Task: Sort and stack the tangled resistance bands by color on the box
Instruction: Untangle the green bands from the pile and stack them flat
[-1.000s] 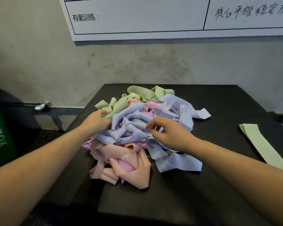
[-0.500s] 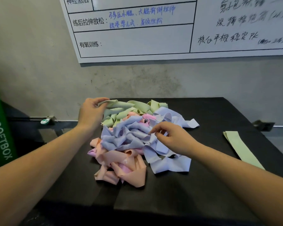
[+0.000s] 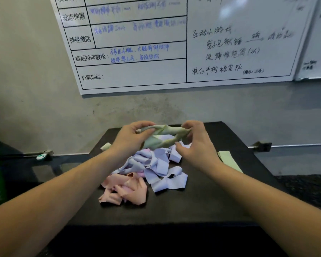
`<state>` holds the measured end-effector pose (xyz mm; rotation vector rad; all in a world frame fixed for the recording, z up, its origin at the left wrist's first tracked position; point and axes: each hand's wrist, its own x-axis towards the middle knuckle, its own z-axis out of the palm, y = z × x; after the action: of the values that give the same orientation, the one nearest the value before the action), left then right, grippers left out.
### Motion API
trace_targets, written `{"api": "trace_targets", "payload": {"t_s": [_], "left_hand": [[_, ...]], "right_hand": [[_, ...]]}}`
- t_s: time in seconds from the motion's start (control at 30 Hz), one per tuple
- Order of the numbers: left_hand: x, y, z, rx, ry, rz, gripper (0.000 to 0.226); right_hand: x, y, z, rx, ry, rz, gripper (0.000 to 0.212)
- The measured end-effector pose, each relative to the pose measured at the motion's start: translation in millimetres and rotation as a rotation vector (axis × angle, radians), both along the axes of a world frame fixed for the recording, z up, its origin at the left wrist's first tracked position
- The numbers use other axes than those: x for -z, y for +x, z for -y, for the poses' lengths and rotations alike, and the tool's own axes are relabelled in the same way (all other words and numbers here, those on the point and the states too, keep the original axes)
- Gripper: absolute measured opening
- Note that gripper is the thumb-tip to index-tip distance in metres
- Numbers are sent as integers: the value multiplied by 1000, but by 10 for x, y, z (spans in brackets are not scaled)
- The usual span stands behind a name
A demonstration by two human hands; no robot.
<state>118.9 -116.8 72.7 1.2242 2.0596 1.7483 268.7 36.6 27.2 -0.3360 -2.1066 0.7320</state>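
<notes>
Left hand [image 3: 130, 140], right hand [image 3: 195, 143] grip twisted green bands [image 3: 163, 136].

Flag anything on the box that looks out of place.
One green scrap pokes out behind the left hand, apart from the green strip at right. The green band in both hands is twisted.
</notes>
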Motion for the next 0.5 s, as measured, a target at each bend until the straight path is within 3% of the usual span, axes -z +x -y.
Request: {"api": "trace_targets", "payload": {"t_s": [0.1,0.17,0.27,0.33,0.43,0.5], "left_hand": [[-12,363,12,75,-34,59,19],[-16,542,14,119,-46,52,19],[-21,725,42,138,-86,18,17],[-9,807,83,126,-111,48,14],[21,891,172,140,-110,136,12],[42,938,228,134,-129,149,14]], "right_hand": [[-113,271,-11,115,116,66,58],[-172,439,-33,198,227,226,43],[-215,672,-32,226,210,338,16],[-226,814,-26,134,101,313,8],[-246,1015,15,-126,-252,264,15],[-238,1127,67,-221,-336,292,19]]}}
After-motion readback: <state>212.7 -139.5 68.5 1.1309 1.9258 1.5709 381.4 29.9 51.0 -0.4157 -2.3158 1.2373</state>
